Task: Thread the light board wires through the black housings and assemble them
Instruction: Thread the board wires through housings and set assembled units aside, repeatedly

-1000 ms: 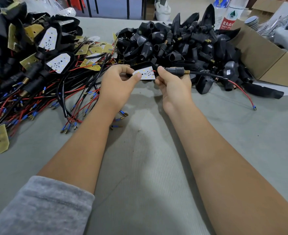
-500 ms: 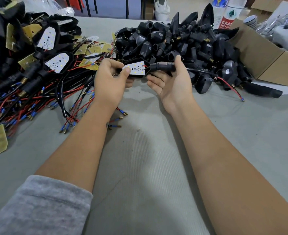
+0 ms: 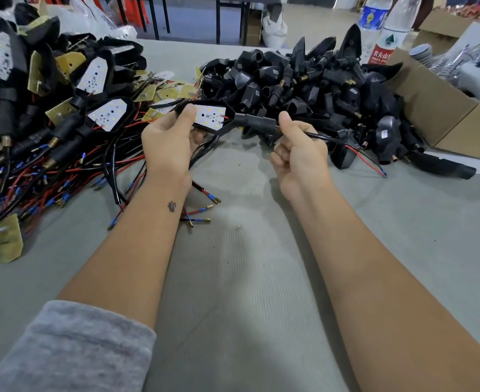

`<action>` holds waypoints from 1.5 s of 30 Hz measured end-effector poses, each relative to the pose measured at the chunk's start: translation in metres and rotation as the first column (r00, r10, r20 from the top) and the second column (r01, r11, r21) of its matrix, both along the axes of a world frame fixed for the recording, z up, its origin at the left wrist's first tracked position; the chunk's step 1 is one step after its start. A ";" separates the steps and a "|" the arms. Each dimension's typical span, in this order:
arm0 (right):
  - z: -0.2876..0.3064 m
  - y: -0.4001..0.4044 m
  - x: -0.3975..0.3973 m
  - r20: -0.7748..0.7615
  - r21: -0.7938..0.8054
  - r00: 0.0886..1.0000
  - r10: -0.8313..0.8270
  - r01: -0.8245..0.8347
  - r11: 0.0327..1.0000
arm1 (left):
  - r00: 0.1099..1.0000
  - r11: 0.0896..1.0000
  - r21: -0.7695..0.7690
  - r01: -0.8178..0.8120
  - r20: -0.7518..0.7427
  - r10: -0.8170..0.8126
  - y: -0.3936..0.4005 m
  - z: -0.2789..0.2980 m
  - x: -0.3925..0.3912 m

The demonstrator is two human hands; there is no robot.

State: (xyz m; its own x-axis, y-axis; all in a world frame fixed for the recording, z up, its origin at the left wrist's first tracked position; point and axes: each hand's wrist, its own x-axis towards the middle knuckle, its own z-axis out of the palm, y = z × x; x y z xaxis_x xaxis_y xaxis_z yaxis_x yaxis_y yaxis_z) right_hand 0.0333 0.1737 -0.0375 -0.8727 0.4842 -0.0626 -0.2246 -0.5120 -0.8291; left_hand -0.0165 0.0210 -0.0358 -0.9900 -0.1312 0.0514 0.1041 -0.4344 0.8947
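My left hand (image 3: 166, 147) grips a black housing (image 3: 228, 121) with a white light board (image 3: 209, 116) seated in it, thumb pressed on the board's left end. The housing's black stem (image 3: 257, 123) points right. My right hand (image 3: 299, 154) pinches the black sheathed wire (image 3: 322, 136) just past the stem's end; its red lead (image 3: 367, 161) trails right onto the table. A pile of empty black housings (image 3: 303, 86) lies behind my hands.
A heap of assembled lights and loose boards with red and black wires (image 3: 49, 142) fills the left side. A cardboard box (image 3: 442, 114) stands at the right, with water bottles (image 3: 388, 32) behind. Grey table cloth (image 3: 247, 264) lies under my forearms.
The board now sits inside the housing. My right hand moved from cupping the stem to pinching the wire beyond it, fingers curled, and the wire end has shifted right.
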 end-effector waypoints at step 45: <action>0.034 -0.174 -0.021 -0.044 0.950 0.853 0.520 0.196 -0.242 | 0.819 -0.079 -0.855 -0.512 -0.514 0.254 -0.177 0.065 -0.070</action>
